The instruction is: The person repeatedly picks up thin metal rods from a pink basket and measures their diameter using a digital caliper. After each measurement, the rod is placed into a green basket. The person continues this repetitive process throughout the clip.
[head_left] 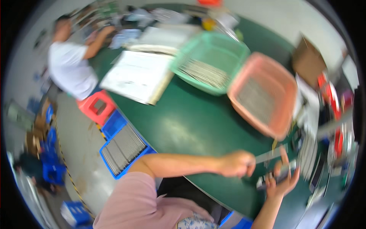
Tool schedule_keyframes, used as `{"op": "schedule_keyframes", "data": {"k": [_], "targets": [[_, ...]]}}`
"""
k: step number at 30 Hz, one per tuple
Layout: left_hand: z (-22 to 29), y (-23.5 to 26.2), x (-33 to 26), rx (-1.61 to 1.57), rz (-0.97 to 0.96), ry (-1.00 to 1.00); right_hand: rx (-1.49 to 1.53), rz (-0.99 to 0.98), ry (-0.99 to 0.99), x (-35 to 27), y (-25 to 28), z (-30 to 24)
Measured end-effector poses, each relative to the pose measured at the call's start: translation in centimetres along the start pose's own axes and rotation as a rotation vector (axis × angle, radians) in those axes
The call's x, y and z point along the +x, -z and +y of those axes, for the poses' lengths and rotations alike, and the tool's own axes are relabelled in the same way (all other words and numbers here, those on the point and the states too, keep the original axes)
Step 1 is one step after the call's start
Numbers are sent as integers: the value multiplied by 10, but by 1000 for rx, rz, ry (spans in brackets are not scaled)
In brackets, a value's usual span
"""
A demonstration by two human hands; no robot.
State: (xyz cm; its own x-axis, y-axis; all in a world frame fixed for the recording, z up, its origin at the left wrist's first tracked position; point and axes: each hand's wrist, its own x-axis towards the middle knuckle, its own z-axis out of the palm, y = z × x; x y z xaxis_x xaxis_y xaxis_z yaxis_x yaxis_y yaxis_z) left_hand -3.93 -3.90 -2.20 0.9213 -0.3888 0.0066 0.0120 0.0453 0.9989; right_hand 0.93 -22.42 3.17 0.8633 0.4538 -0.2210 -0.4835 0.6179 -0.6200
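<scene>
My left hand [238,164] is closed in a fist around one end of a thin, flat grey strip [268,155]. The strip's other end reaches the raised forefinger of my right hand [281,185]. That right hand is turned palm up, its fingers bent around a small grey-and-black block-shaped object [280,174]. Motion blur hides what kind of object it is, and whether strip and block touch. Both hands are above the right part of the green table [179,129].
Beyond my hands stand a pink basket [284,95] and a green basket [183,74], both holding thin strips. Papers [131,74] lie to the left. A blue tray [114,173] of rods is beside the table edge, near a red stool [89,108]. A person [70,65] works far left.
</scene>
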Motion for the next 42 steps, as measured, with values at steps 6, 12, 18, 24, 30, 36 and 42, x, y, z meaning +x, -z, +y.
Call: {"op": "schedule_keyframes", "data": {"k": [6, 12, 18, 24, 30, 36, 42], "targets": [[23, -4, 2, 283, -135, 56, -194, -157, 78, -9, 16, -18], [17, 23, 11, -214, -131, -166, -123, -216, 66, -6, 28, -18], [46, 16, 1, -606, -53, -277, 19, -332, -60, -10, 19, -5], [5, -16, 20, -499, 184, -91, -174, 19, 18, -5, 12, 27], [15, -4, 23, -576, 264, 31, -95, -133, -110, 2, 11, -6], [18, -11, 23, -456, 135, 93, -105, -48, 15, 9, 37, -15], [13, -13, 15, -411, 69, 61, 19, -107, -55, 8, 32, -5]]}}
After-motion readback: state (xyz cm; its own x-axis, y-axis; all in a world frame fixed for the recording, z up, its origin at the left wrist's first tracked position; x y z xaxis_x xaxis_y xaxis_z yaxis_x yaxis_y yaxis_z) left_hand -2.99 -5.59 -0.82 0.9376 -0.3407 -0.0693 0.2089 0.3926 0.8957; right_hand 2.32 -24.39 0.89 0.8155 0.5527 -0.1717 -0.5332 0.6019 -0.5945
